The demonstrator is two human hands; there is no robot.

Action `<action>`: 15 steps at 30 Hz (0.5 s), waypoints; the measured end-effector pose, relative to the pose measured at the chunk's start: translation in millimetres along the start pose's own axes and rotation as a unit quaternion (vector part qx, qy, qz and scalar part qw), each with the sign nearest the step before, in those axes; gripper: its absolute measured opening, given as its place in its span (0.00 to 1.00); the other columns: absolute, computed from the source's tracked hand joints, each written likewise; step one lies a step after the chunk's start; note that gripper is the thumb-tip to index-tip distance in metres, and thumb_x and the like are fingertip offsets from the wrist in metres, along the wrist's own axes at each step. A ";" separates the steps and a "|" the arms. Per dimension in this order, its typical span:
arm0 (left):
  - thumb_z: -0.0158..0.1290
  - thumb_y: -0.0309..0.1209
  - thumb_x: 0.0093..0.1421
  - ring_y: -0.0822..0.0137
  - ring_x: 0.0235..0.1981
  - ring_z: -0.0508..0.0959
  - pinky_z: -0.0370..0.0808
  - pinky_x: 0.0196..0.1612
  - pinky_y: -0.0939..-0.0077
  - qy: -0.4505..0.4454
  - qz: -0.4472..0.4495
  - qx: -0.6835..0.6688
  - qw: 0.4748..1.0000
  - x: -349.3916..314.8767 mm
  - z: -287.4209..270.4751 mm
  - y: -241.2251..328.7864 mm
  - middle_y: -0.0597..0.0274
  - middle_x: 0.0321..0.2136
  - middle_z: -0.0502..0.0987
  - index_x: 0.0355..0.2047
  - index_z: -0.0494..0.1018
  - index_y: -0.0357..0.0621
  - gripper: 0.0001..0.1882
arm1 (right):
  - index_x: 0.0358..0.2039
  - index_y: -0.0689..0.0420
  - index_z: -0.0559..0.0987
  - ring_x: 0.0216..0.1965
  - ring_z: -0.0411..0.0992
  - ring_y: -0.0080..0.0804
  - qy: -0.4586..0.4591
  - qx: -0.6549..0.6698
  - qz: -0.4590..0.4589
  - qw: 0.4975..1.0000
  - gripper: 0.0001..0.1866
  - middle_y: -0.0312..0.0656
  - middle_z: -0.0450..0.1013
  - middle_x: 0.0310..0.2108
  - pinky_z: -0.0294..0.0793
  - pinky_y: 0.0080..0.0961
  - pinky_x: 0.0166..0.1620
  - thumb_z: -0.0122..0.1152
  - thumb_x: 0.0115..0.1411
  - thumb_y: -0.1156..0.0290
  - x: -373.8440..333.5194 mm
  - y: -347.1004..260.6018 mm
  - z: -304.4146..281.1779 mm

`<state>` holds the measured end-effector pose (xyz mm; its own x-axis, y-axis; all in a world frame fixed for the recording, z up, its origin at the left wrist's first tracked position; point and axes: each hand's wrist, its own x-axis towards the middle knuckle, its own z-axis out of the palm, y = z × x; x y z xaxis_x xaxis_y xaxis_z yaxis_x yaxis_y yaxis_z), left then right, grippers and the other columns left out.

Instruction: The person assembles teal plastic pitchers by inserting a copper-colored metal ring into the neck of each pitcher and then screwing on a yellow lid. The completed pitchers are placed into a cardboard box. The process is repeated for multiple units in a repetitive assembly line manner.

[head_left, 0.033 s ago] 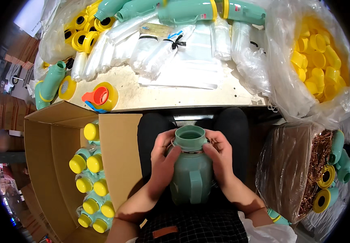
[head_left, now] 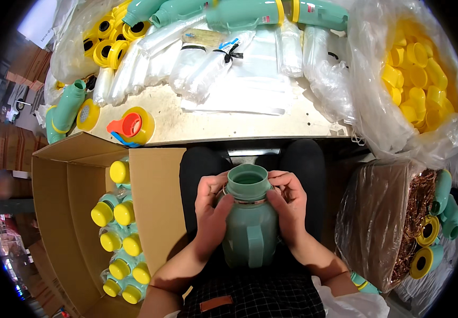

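Observation:
A green plastic jug-shaped flask body (head_left: 250, 233) stands upright between my thighs, its handle facing me and its round mouth uncovered. Around the base of its neck runs a thin copper-coloured wire ring (head_left: 250, 202). My left hand (head_left: 211, 206) grips the ring at the left side of the neck, thumb on the flask's shoulder. On the opposite side, the fingers of my right hand (head_left: 290, 204) are closed on the same ring, with that thumb also against the shoulder. Parts of the ring are hidden behind the fingers and the neck.
Left, a cardboard box (head_left: 160, 201) contains several bagged flasks with yellow caps (head_left: 124, 213). Ahead, the table (head_left: 173, 123) bears plastic bag rolls, green flasks and a tape roll (head_left: 145, 126). Right, a bag holds yellow cups (head_left: 417, 77), above a plastic-lined box of copper-coloured wire rings (head_left: 419, 212).
My thumbs have shifted slightly down and outward on the flask's shoulder. The flask's mouth has moved a touch to the left.

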<state>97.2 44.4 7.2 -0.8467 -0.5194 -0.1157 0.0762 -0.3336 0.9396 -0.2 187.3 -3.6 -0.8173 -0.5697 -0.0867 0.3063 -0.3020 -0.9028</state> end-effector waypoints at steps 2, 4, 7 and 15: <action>0.45 0.15 0.63 0.64 0.55 0.73 0.68 0.60 0.68 0.012 0.016 -0.019 1.000 -0.8 -0.3 -2.0 0.45 0.57 0.70 0.48 0.63 0.36 0.13 | 0.39 0.62 0.74 0.49 0.72 0.24 0.013 0.009 -0.036 0.999 0.09 0.42 0.69 0.50 0.70 0.21 0.53 0.56 0.61 0.88 -2.5 -1.6 2.8; 0.46 0.14 0.61 0.63 0.55 0.73 0.68 0.61 0.67 0.018 0.029 -0.003 0.999 -2.6 -0.8 -3.3 0.44 0.57 0.70 0.46 0.62 0.37 0.13 | 0.40 0.61 0.73 0.49 0.71 0.24 -0.005 0.001 -0.042 0.999 0.09 0.42 0.69 0.50 0.69 0.23 0.55 0.55 0.61 0.88 -4.8 1.8 -1.9; 0.46 0.13 0.59 0.64 0.55 0.72 0.67 0.62 0.67 0.010 0.039 0.046 0.998 -6.8 0.1 -2.8 0.45 0.56 0.69 0.47 0.60 0.38 0.16 | 0.41 0.60 0.71 0.53 0.68 0.26 -0.035 -0.022 -0.066 0.997 0.09 0.41 0.67 0.49 0.67 0.27 0.58 0.53 0.62 0.86 -4.3 1.6 -5.4; 0.38 0.20 0.61 0.71 0.49 0.71 0.67 0.56 0.75 0.034 -0.100 -0.039 0.994 -7.7 9.9 8.1 0.58 0.47 0.70 0.51 0.60 0.42 0.17 | 0.43 0.58 0.67 0.50 0.64 0.25 -0.025 0.066 0.149 0.986 0.10 0.38 0.66 0.46 0.65 0.25 0.55 0.44 0.61 0.80 4.5 -10.2 -9.3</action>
<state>99.1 53.5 18.9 -0.8122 -0.4867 -0.3216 -0.0477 -0.4941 0.8681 -11.5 194.9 1.4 -0.6579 -0.6834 -0.3163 0.5927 -0.2107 -0.7774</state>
